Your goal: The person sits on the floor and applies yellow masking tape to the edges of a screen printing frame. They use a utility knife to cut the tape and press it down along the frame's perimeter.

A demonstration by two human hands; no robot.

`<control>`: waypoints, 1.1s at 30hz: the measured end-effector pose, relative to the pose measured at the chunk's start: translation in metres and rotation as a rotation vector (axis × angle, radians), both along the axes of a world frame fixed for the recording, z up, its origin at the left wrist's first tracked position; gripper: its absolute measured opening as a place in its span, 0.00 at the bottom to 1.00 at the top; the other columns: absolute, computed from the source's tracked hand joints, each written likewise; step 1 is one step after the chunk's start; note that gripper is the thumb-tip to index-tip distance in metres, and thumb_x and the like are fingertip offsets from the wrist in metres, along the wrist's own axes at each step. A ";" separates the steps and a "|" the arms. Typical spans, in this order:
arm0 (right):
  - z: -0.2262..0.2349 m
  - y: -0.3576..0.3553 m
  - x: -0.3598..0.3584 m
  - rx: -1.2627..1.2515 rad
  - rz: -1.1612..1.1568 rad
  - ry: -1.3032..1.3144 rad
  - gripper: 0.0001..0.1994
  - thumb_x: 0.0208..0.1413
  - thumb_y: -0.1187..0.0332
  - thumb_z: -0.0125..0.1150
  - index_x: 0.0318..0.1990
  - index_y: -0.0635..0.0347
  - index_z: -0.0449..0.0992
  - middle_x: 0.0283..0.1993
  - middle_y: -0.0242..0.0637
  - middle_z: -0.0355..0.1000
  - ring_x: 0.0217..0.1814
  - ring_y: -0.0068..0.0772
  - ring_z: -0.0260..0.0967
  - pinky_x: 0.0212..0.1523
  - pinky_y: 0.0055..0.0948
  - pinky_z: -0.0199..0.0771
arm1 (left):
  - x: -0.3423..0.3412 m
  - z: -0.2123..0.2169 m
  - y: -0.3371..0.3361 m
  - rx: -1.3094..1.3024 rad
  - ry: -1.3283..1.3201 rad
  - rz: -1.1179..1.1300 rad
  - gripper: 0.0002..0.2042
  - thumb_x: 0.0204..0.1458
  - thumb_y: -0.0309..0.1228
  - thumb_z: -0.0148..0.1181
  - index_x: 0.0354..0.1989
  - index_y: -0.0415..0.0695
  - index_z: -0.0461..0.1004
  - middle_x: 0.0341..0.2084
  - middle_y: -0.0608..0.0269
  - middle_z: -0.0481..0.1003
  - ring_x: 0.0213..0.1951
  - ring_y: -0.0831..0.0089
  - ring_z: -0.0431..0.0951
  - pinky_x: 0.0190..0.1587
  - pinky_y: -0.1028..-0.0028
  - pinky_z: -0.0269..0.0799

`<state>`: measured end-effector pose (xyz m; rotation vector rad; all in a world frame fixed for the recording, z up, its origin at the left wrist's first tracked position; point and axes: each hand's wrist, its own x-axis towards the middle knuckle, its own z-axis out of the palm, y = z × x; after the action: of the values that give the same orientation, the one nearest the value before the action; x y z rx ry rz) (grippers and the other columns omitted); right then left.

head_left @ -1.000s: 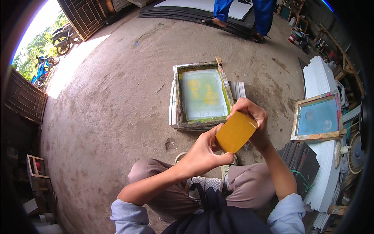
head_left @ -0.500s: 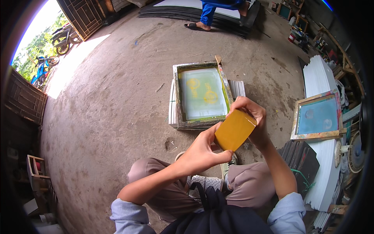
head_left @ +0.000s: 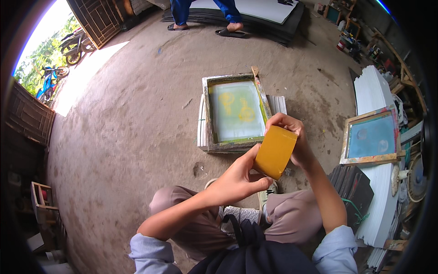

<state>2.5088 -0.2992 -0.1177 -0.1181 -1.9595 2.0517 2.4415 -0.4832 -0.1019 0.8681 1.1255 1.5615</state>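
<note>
A mustard-yellow roll of packing tape point(head_left: 276, 153) is held up in front of my knees, its broad outer face toward me. My left hand point(head_left: 235, 180) grips its lower left side, the thumb beside the bottom edge. From the upper right, my right hand point(head_left: 293, 137) curls around the roll, several fingers hidden behind it. Just beyond, a wooden screen-printing frame point(head_left: 207, 114) with pale mesh and yellow designs lies tilted on a stack of white sheets point(head_left: 277, 104). The roll and my right fingers overlap the frame's near right corner in view.
Another screen frame point(head_left: 372, 160) with blue mesh leans on white sheet stacks point(head_left: 376, 91) at right, near black bundled boards point(head_left: 349, 187) and a fan point(head_left: 416, 178). Ahead, a person in blue trousers point(head_left: 180, 11) stands beside stacked black boards point(head_left: 273, 32). Motorbikes point(head_left: 48, 84) stand outside the left doorway.
The tape roll has turned more upright between my hands and shifted slightly. My right hand has moved a little left. The person in blue has stepped left, now showing both feet.
</note>
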 end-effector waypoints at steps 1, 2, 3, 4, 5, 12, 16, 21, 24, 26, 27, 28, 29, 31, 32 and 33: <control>-0.005 0.007 0.001 -0.119 0.031 -0.026 0.08 0.56 0.66 0.57 0.39 0.61 0.73 0.33 0.30 0.70 0.33 0.17 0.68 0.37 0.18 0.70 | -0.003 0.002 -0.001 0.028 0.004 -0.067 0.27 0.51 0.26 0.57 0.59 0.34 0.56 0.49 0.56 0.69 0.53 0.71 0.69 0.57 0.69 0.62; -0.007 0.013 0.002 -0.238 0.061 -0.051 0.11 0.56 0.64 0.59 0.42 0.61 0.74 0.35 0.30 0.71 0.34 0.16 0.69 0.38 0.18 0.70 | -0.004 0.004 0.000 0.056 0.009 -0.135 0.30 0.53 0.27 0.57 0.63 0.34 0.53 0.52 0.54 0.68 0.56 0.69 0.68 0.60 0.67 0.60; -0.005 0.012 -0.001 -0.192 0.055 -0.044 0.13 0.56 0.63 0.59 0.45 0.61 0.72 0.38 0.31 0.70 0.36 0.17 0.69 0.40 0.19 0.70 | -0.006 0.004 0.002 0.050 0.005 -0.141 0.29 0.55 0.28 0.56 0.63 0.34 0.53 0.53 0.53 0.68 0.57 0.67 0.67 0.61 0.66 0.60; -0.002 0.007 -0.004 -0.145 0.049 -0.038 0.16 0.55 0.62 0.59 0.48 0.60 0.71 0.42 0.32 0.69 0.39 0.18 0.69 0.42 0.19 0.70 | -0.007 0.002 0.004 0.045 0.000 -0.147 0.28 0.56 0.29 0.55 0.63 0.34 0.52 0.53 0.52 0.68 0.58 0.66 0.67 0.61 0.65 0.59; 0.001 0.005 -0.005 -0.098 0.043 -0.033 0.18 0.55 0.62 0.58 0.51 0.60 0.70 0.45 0.33 0.68 0.41 0.20 0.69 0.44 0.20 0.70 | -0.009 -0.002 0.006 0.042 -0.005 -0.153 0.28 0.58 0.30 0.54 0.63 0.34 0.52 0.54 0.51 0.68 0.58 0.65 0.67 0.62 0.64 0.59; 0.043 -0.012 0.015 0.729 -0.393 0.276 0.16 0.52 0.73 0.60 0.49 0.62 0.72 0.50 0.38 0.69 0.50 0.32 0.67 0.54 0.31 0.66 | -0.012 -0.002 0.010 0.167 0.183 0.315 0.21 0.59 0.22 0.50 0.60 0.36 0.57 0.52 0.55 0.69 0.57 0.71 0.67 0.59 0.70 0.62; 0.050 -0.028 0.011 0.964 -0.486 0.335 0.12 0.47 0.72 0.65 0.42 0.58 0.77 0.41 0.36 0.72 0.46 0.36 0.68 0.47 0.33 0.69 | -0.007 -0.002 0.010 0.088 0.377 0.415 0.19 0.59 0.23 0.51 0.59 0.36 0.59 0.50 0.57 0.71 0.54 0.74 0.70 0.54 0.73 0.64; 0.050 -0.027 0.011 1.053 -0.550 0.375 0.10 0.45 0.73 0.67 0.38 0.56 0.77 0.38 0.34 0.71 0.45 0.38 0.68 0.44 0.35 0.70 | -0.006 -0.004 0.010 0.059 0.604 0.482 0.18 0.57 0.22 0.53 0.56 0.37 0.62 0.45 0.58 0.75 0.47 0.75 0.74 0.49 0.74 0.68; 0.052 -0.028 0.012 1.178 -0.591 0.425 0.08 0.45 0.74 0.66 0.35 0.57 0.76 0.41 0.34 0.69 0.46 0.40 0.67 0.45 0.36 0.70 | -0.005 -0.004 0.011 0.039 0.665 0.492 0.18 0.56 0.21 0.53 0.56 0.37 0.63 0.42 0.57 0.76 0.45 0.75 0.76 0.47 0.74 0.69; 0.052 -0.029 0.012 1.242 -0.604 0.426 0.08 0.46 0.74 0.65 0.34 0.59 0.74 0.43 0.35 0.68 0.47 0.41 0.66 0.45 0.37 0.69 | -0.004 -0.006 0.011 0.056 0.682 0.498 0.18 0.56 0.21 0.53 0.56 0.38 0.63 0.41 0.57 0.77 0.46 0.74 0.76 0.47 0.74 0.70; 0.051 -0.029 0.012 1.275 -0.611 0.424 0.08 0.46 0.74 0.65 0.34 0.60 0.74 0.45 0.36 0.67 0.48 0.42 0.66 0.46 0.37 0.69 | -0.004 -0.007 0.012 0.044 0.677 0.486 0.18 0.56 0.21 0.53 0.56 0.38 0.63 0.42 0.57 0.77 0.46 0.73 0.76 0.47 0.73 0.70; 0.049 -0.028 0.011 1.308 -0.603 0.422 0.07 0.48 0.77 0.62 0.35 0.60 0.71 0.48 0.38 0.64 0.49 0.43 0.64 0.45 0.38 0.69 | -0.004 -0.007 0.012 0.031 0.672 0.474 0.18 0.56 0.20 0.53 0.56 0.38 0.62 0.42 0.56 0.77 0.47 0.73 0.76 0.48 0.73 0.69; 0.047 -0.028 0.011 1.250 -0.589 0.384 0.07 0.48 0.78 0.60 0.35 0.60 0.70 0.48 0.38 0.63 0.49 0.43 0.64 0.45 0.38 0.68 | -0.004 -0.008 0.012 0.019 0.667 0.463 0.18 0.56 0.20 0.53 0.56 0.38 0.62 0.43 0.56 0.77 0.48 0.72 0.76 0.48 0.73 0.69; 0.042 -0.027 0.010 1.141 -0.558 0.311 0.07 0.50 0.79 0.58 0.36 0.60 0.69 0.49 0.39 0.62 0.49 0.44 0.62 0.46 0.39 0.68 | -0.005 -0.014 0.014 0.007 0.651 0.457 0.18 0.57 0.20 0.52 0.56 0.37 0.62 0.44 0.55 0.77 0.49 0.71 0.75 0.49 0.73 0.69; 0.040 -0.026 0.011 1.073 -0.542 0.298 0.06 0.52 0.79 0.56 0.36 0.60 0.69 0.49 0.40 0.62 0.49 0.44 0.62 0.46 0.39 0.67 | -0.005 -0.016 0.016 0.002 0.643 0.455 0.18 0.57 0.20 0.52 0.56 0.37 0.62 0.44 0.55 0.77 0.49 0.71 0.75 0.49 0.73 0.69; 0.039 -0.028 0.010 0.999 -0.524 0.290 0.05 0.53 0.79 0.54 0.36 0.60 0.68 0.49 0.40 0.61 0.49 0.45 0.62 0.47 0.39 0.67 | -0.006 -0.015 0.016 0.047 0.642 0.479 0.16 0.55 0.20 0.53 0.52 0.38 0.62 0.38 0.52 0.76 0.44 0.62 0.75 0.54 0.67 0.62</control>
<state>2.5191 -0.3271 -0.0790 -0.0867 -2.2005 0.6101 2.4359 -0.4669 -0.1167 1.2455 1.8665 1.7405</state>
